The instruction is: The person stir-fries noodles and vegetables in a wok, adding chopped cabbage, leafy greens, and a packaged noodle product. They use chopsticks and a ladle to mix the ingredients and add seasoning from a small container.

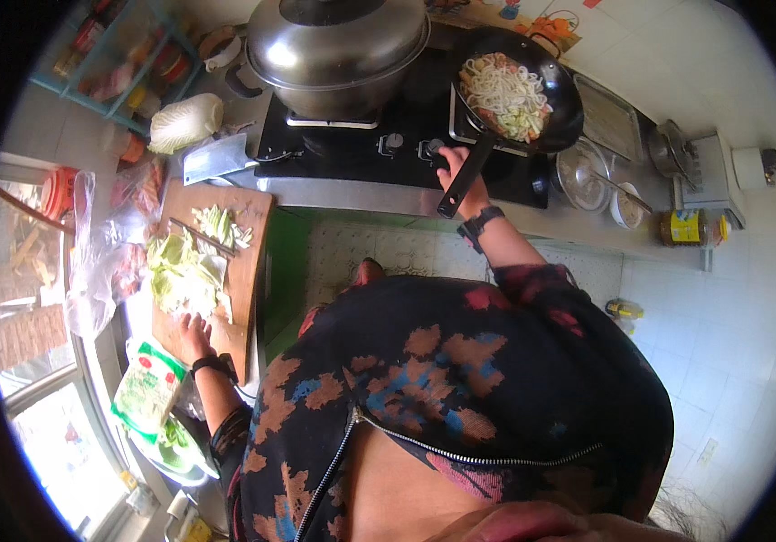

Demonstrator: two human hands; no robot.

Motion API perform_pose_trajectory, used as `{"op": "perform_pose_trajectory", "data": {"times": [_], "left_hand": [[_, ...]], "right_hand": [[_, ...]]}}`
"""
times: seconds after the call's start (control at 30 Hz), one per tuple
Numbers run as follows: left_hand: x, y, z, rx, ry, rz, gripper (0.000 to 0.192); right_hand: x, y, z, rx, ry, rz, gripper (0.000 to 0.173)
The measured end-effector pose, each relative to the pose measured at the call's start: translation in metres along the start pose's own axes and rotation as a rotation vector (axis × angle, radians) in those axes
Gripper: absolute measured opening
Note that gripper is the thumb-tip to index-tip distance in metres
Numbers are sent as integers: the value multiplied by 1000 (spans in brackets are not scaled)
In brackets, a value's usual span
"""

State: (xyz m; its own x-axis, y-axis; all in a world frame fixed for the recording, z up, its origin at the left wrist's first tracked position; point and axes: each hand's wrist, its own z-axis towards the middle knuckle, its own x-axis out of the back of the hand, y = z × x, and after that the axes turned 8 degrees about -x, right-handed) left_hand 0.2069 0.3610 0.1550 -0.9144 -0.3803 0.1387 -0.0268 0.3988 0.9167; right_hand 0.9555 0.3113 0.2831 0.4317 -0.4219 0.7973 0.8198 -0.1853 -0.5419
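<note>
My right hand reaches under the wok's black handle, its fingertips at a stove knob. The black wok rests on the right burner and holds white noodles with chopped vegetables and pinkish pieces. My left hand lies at the lower part of the wooden cutting board, fingers apart, close to cabbage leaves. Chopped pale stems and a pair of chopsticks lie higher on the board. Whether my right fingers grip the knob is partly hidden by the handle.
A large lidded steel pot stands on the left burner. A cleaver and a napa cabbage lie left of the stove. Right of the wok stand bowls and a jar. A green-white food package lies below the board.
</note>
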Motion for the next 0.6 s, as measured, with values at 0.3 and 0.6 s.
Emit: {"op": "perform_pose_trajectory", "data": {"times": [0.3,0.6], "left_hand": [[-50,56,79,-375,75,813,114],[-91,74,76,-164,119,1028,94]], "right_hand": [[6,-51,-95,-172,-285,77,31],[2,-50,-113,-211,-491,22,24]]}}
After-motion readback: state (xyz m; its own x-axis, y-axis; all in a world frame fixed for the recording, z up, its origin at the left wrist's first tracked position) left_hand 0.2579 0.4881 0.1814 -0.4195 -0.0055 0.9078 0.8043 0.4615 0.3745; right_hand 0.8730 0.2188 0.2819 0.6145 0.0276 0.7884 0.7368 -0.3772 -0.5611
